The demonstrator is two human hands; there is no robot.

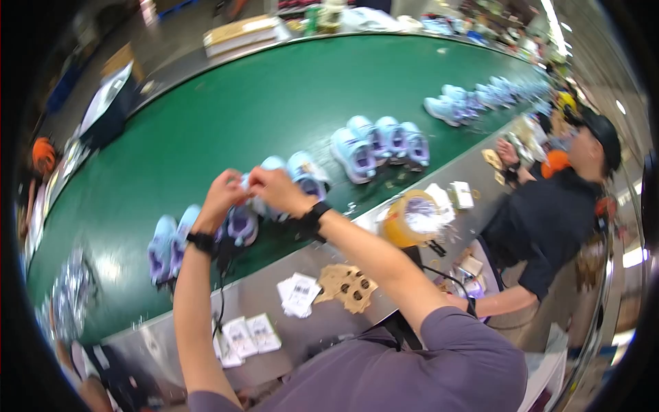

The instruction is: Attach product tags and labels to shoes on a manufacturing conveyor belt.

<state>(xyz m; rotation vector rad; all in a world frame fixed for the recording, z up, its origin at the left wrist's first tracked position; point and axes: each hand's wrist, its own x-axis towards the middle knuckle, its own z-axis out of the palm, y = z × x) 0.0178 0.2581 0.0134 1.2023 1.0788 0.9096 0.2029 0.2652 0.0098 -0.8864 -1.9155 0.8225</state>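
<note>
Meeting over the green conveyor belt (226,117), the left hand (221,199) and right hand (280,190) pinch a pale blue and purple shoe (241,221) between closed fingers, beside matching shoes. Paper tags (299,294) and a yellow tape roll (405,218) lie on the steel counter (274,323).
</note>
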